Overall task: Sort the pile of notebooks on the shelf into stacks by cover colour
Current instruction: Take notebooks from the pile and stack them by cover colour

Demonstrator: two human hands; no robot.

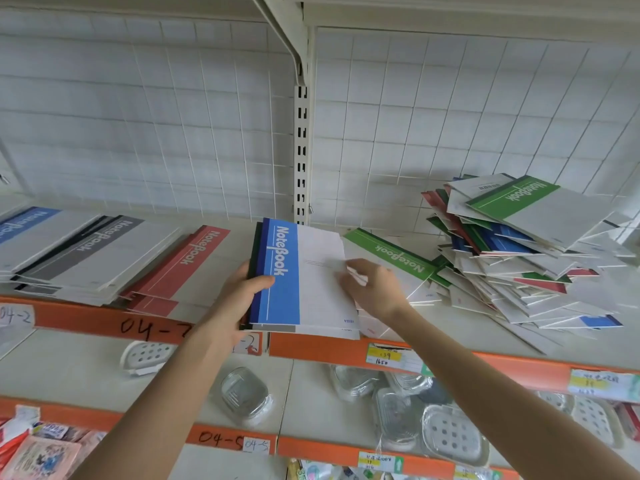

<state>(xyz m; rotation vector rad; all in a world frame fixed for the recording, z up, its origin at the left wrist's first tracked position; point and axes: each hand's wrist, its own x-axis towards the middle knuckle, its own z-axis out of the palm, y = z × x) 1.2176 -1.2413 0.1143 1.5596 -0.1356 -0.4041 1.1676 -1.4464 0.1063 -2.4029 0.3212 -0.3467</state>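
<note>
Hands [242,299] [372,289] on blue notebook [280,271] above shelf [588,344]

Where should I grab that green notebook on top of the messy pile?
Take the green notebook by its grey edge nearest you, thumb on top and fingers underneath, coming from the front. It lies tilted on top of the pile with nothing on it, and that edge seems to stick out past the ones below.

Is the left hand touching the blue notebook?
Touching. The head view shows the left hand gripping the blue notebook, with the thumb lying across its blue strip.
</note>
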